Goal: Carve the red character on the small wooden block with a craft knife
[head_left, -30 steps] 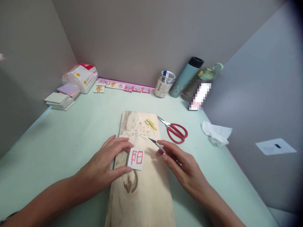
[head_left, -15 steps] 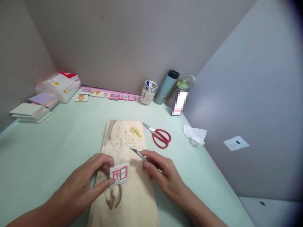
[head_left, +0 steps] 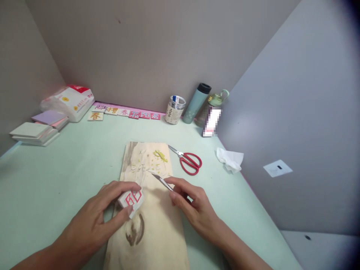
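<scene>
The right hand (head_left: 195, 204) pinches a slim metallic knife (head_left: 161, 181), the left hand (head_left: 92, 215), thumb spread, a square white tile (head_left: 135, 203) newly turned askew.

Small craft nook, desk-type; home or office, can't tell. Pale green tabletop (head_left: 84, 161) in corner betw. plain grey walls (head_left: 157, 56). Craft signs: wooden board (head_left: 157, 225) w/ yellow + white shavings (head_left: 161, 155), knife (head_left: 163, 182), red-handled scissors (head_left: 191, 154), row of tiles (head_left: 144, 115) w/ coloured characters at back, stacked slabs (head_left: 29, 129) far L. Personal bits: tissue pack (head_left: 74, 103), jar (head_left: 173, 113), blue bottle (head_left: 196, 104), crumpled tissue (head_left: 230, 159). White plate (head_left: 278, 168) on R wall.
</scene>
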Demonstrator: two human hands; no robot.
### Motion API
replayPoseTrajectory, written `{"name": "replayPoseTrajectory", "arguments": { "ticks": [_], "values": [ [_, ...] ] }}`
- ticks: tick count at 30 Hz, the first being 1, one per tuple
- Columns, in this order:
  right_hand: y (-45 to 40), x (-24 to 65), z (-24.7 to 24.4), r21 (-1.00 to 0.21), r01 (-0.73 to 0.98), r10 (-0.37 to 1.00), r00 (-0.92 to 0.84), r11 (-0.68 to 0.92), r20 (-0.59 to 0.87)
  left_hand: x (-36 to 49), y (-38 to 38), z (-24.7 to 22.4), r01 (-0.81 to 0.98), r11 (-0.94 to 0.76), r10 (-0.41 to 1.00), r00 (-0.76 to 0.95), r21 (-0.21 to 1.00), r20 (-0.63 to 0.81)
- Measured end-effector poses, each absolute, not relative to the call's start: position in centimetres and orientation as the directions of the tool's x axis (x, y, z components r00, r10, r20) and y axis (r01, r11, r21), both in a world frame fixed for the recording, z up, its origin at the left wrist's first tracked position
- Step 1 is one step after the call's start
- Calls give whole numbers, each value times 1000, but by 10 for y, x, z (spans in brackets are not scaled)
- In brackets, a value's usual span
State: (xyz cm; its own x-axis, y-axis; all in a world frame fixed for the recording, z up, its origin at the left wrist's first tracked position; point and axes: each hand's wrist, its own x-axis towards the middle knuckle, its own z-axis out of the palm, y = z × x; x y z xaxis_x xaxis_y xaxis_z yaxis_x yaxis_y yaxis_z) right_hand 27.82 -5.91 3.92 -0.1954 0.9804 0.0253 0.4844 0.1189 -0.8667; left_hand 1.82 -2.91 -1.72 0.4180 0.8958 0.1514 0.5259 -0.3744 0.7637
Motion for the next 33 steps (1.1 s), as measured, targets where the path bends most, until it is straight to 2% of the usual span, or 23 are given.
{"name": "replayPoseTrajectory", "arguments": {
  "ticks": [5, 8, 12, 16, 22, 33],
  "values": [
    [-61, 278, 40, -831, 511, 963, -248, 222, 105, 12, -22, -17, 587, -462, 867, 456, 665, 201],
    [-63, 278, 40, -784, 527, 922, -357, 329, 147, 6, -17, -11, 616, -501, 838, 520, 608, 164],
    [-66, 276, 40, -740, 529, 856, -502, 414, 120, -2, -11, -5, 607, -550, 801, 577, 574, 156],
    [-68, 276, 36, -696, 561, 824, -562, 448, 78, -3, -8, -4, 569, -583, 772, 611, 580, 176],
    [-68, 275, 30, -616, 588, 799, -591, 524, 116, 0, -7, -6, 552, -599, 758, 623, 580, 191],
    [-68, 278, 29, -601, 599, 803, -582, 529, 127, 4, -8, -5, 558, -569, 786, 584, 604, 201]
  ]
}}
